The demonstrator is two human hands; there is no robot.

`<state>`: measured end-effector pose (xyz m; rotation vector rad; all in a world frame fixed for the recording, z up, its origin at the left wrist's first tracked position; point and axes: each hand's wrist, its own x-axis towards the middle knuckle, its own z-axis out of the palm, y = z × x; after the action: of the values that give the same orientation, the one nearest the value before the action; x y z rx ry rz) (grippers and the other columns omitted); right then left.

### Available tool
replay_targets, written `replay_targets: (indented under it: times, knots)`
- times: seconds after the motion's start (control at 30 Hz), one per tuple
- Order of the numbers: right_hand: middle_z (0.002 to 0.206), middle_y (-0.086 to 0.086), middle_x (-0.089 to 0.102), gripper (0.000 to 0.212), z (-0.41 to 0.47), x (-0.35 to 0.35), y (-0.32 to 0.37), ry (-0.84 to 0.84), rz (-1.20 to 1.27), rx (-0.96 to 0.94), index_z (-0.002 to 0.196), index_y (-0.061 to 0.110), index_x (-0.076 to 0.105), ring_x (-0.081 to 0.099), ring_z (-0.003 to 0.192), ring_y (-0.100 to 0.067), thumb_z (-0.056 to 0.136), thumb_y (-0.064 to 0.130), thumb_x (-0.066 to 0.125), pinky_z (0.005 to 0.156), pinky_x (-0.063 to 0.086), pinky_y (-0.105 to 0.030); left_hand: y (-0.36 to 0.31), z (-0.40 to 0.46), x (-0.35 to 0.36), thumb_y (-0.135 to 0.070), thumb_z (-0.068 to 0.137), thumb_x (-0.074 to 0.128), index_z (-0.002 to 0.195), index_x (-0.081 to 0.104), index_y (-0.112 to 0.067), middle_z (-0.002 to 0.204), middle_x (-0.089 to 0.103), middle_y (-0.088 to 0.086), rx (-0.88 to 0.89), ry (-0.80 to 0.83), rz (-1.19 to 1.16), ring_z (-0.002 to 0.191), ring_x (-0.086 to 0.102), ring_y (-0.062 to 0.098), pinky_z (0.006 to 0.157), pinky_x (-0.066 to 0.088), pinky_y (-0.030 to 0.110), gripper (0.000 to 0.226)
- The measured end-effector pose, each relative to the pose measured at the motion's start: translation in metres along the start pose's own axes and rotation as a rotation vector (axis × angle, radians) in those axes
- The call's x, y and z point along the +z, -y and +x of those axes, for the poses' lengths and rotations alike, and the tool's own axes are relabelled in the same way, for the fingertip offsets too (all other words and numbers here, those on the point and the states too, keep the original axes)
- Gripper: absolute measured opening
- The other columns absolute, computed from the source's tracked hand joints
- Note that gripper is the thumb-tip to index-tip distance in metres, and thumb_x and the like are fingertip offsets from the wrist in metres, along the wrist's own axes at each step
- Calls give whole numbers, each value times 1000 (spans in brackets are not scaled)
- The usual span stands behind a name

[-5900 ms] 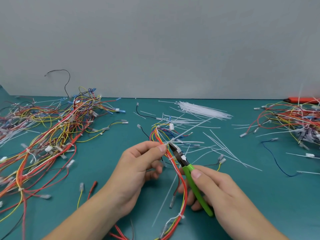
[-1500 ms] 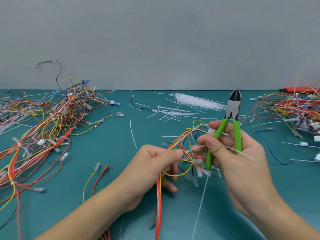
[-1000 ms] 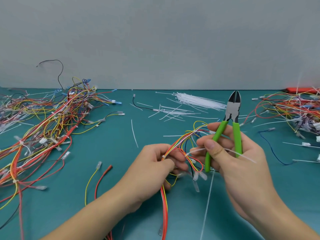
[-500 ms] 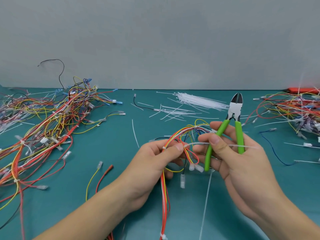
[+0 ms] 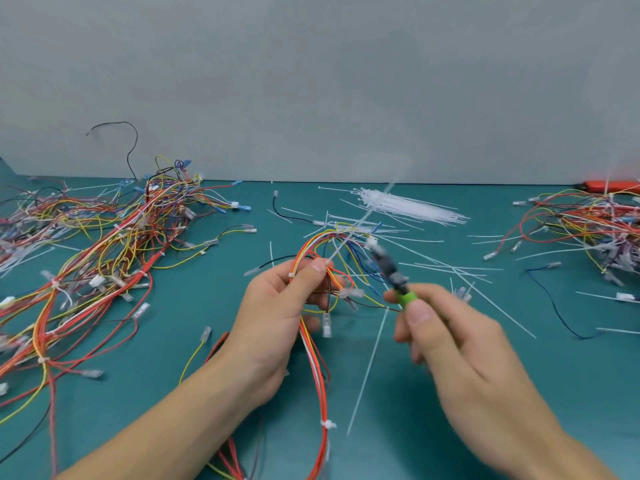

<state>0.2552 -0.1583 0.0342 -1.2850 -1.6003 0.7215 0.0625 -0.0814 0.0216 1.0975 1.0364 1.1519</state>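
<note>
My left hand [image 5: 277,320] pinches a bundle of red, orange, yellow and white wires [image 5: 317,362] between thumb and fingers, just above the green mat. A white cable tie [image 5: 349,237] sits on the bundle at the pinch, and its long tail sticks up and to the right. My right hand [image 5: 450,341] grips the green-handled cutters [image 5: 389,271]. The cutters are blurred, and their jaws point up-left toward the tie tail. Another white tie [image 5: 327,424] binds the bundle lower down.
A large tangle of wire harnesses [image 5: 90,258] covers the mat's left side. A second tangle [image 5: 588,226] lies at the right. A heap of loose white cable ties [image 5: 408,206] lies at the back centre, with strays around it. An orange tool [image 5: 609,186] lies at the back right.
My right hand has let go of the tie tail and swung the cutters down, from upright to pointing up-left at the bundle. The tie tail now sticks up freely. My left hand keeps its pinch.
</note>
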Motion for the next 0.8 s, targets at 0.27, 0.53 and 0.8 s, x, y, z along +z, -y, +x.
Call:
replay_targets:
  times: [0.27, 0.53, 0.8]
  knots:
    - [83, -4, 63, 47, 1, 0, -4, 70, -186, 157, 103, 42, 62, 45, 55, -7, 91, 78, 34, 57, 40, -22, -1, -1, 1, -35, 94, 68, 91, 73, -17, 82, 73, -3, 52, 24, 38, 71, 59, 11, 61, 43, 30, 18]
    - [86, -1, 67, 45, 0, 1, -3, 93, -155, 188, 108, 44, 62, 55, 70, -13, 86, 71, 35, 70, 44, -23, -2, -7, 5, -27, 100, 65, 82, 69, -22, 78, 73, -4, 92, 54, 103, 71, 57, 11, 62, 44, 32, 19]
    - [84, 0, 67, 41, 1, 1, -3, 79, -161, 161, 106, 44, 62, 52, 64, -9, 88, 70, 36, 64, 43, -22, 0, -6, 5, -27, 100, 64, 91, 71, -14, 76, 72, -5, 89, 58, 109, 68, 58, 9, 63, 45, 31, 17]
